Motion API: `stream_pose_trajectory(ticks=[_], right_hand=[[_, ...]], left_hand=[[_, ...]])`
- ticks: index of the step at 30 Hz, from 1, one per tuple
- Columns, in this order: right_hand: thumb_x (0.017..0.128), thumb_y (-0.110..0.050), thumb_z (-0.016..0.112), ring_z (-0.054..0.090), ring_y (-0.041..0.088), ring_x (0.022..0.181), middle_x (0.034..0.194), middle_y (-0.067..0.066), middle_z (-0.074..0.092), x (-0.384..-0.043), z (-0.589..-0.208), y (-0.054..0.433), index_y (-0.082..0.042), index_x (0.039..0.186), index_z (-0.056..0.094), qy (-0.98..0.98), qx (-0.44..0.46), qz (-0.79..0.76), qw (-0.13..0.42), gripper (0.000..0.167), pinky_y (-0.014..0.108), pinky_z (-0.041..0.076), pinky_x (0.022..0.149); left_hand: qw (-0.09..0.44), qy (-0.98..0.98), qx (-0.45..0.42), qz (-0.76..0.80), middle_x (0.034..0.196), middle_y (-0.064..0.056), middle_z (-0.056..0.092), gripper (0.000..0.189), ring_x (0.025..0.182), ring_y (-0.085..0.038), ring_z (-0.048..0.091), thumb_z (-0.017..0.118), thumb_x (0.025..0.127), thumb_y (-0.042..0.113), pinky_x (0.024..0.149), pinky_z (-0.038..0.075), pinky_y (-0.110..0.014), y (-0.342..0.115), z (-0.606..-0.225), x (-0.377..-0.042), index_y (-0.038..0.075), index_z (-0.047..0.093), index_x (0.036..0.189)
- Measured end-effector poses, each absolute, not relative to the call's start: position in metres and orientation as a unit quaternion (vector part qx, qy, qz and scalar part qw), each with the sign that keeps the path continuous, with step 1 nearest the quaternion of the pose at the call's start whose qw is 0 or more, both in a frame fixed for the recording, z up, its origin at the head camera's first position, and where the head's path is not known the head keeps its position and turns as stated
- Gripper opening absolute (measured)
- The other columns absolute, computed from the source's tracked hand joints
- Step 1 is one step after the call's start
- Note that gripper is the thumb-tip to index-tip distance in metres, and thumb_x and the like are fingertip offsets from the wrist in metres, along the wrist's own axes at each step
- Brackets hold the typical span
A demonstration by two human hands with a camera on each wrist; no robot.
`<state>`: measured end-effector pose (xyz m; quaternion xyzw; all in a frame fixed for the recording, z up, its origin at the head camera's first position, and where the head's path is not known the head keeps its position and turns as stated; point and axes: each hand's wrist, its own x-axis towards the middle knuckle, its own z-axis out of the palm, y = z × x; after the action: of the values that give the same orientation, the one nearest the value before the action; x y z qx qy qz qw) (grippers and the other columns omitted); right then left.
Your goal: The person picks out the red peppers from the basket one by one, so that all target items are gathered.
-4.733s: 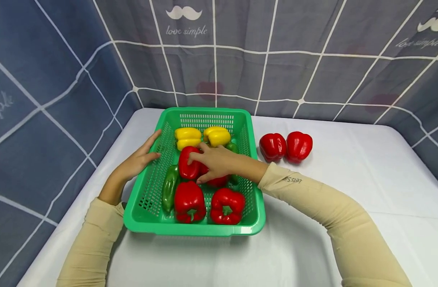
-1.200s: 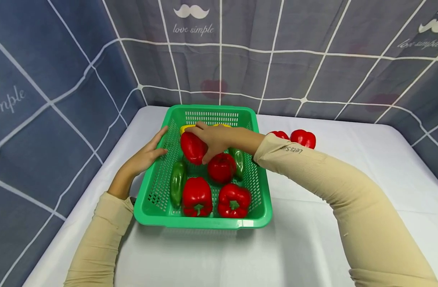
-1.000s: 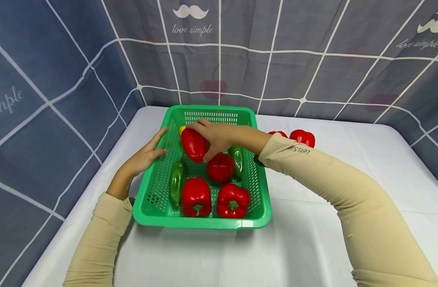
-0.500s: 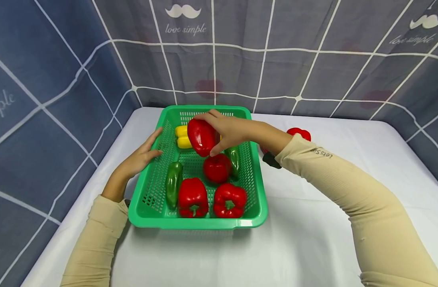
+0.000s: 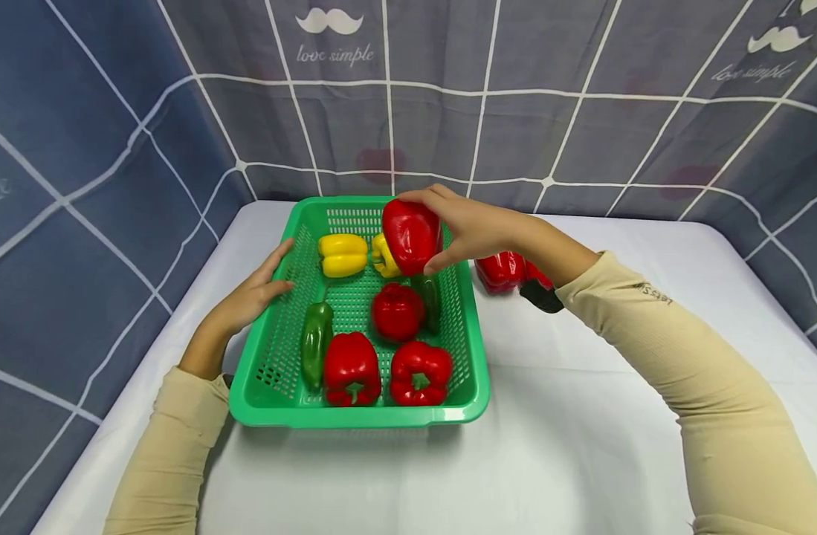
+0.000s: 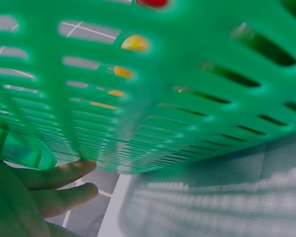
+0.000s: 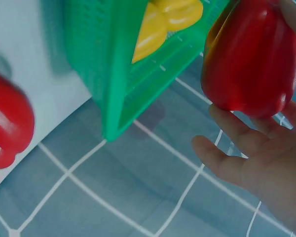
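Note:
My right hand (image 5: 478, 227) grips a red bell pepper (image 5: 411, 236), raised over the back right part of the green basket (image 5: 361, 420). In the right wrist view fingers bear against the pepper's (image 7: 254, 59) lower end. At the basket's left rim rests my left hand (image 5: 250, 297), its thumb over the edge; in the left wrist view straight fingers (image 6: 64, 173) lie outside the slotted wall. Inside are two yellow bell peppers (image 5: 343, 255), one partly hidden by the held pepper, two long green vegetables (image 5: 317, 345), a round dark-red one (image 5: 398, 312) and two red bell peppers (image 5: 352, 369) in front.
To the right of the basket, two red bell peppers (image 5: 500, 272) lie on the white table, one mostly behind my right forearm. A dark strap piece (image 5: 540, 296) hangs at that wrist. Grey-blue checked cloth (image 5: 435, 134) stands behind and left of the table.
The right hand has taken hold of the red bell pepper from the basket's middle, lifted it and carried it rightward, uncovering the yellow peppers. The left hand has stayed on the rim.

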<state>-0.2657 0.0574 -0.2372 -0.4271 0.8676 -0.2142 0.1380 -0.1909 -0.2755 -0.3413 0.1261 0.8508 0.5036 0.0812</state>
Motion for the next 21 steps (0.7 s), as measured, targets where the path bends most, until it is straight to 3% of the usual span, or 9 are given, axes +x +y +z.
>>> stream_pose_trajectory(ticks=[13,21], right_hand=[[0.067,-0.02,0.08,0.036,0.021,0.122,0.132,0.006,0.036,-0.27,-0.237,0.096,-0.019,0.142,0.024,0.879,-0.405,-0.229,0.103,0.093,0.043,0.047,0.089],[0.068,-0.022,0.079,0.031,0.025,0.127,0.139,0.008,0.03,-0.273,-0.245,0.121,-0.019,0.144,0.022,0.894,-0.373,-0.224,0.107,0.095,0.048,0.045,0.09]], left_hand=[[0.076,0.851,0.13,0.503,0.153,-0.006,-0.011,0.073,0.139,-0.029,-0.011,0.039,0.09,0.006,0.108,-0.003,-0.057,-0.274,-0.341,-0.19,0.016,-0.005,0.148],[0.078,0.852,0.128,0.502,0.153,-0.005,-0.012,0.073,0.139,-0.029,-0.011,0.038,0.091,0.006,0.108,-0.003,-0.058,-0.274,-0.341,-0.189,0.017,-0.005,0.148]])
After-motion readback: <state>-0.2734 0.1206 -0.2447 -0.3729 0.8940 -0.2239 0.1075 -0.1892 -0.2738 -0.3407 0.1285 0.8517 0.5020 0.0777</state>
